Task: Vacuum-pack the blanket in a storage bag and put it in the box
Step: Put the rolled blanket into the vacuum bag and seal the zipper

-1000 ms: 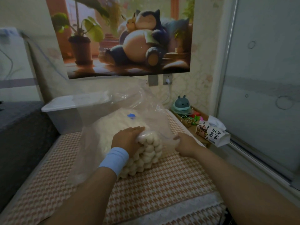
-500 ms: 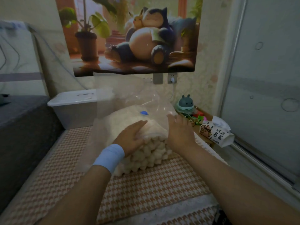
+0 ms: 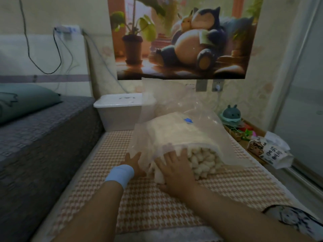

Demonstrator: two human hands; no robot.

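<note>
A cream, knobbly blanket (image 3: 202,159) lies rolled inside a clear plastic storage bag (image 3: 176,105) with a blue valve (image 3: 188,120) on top, on a houndstooth mat. My right hand (image 3: 174,170) lies flat with spread fingers on the blanket's near end, fingertips under the bag's film. My left hand (image 3: 135,163), a blue wristband on its wrist, reaches with straight fingers against the bag's left side. A white lidded storage box (image 3: 120,109) stands behind the bag at the wall.
A grey bed (image 3: 40,137) with a green pillow borders the mat on the left. At the right, a low shelf holds a round teal figure (image 3: 231,113), small toys and a printed tissue pack (image 3: 269,151). A glass door runs along the far right.
My left hand slid off the blanket's top to the bag's left side. My right hand moved from the bag's right edge onto the blanket's near end. The camera view shifted left.
</note>
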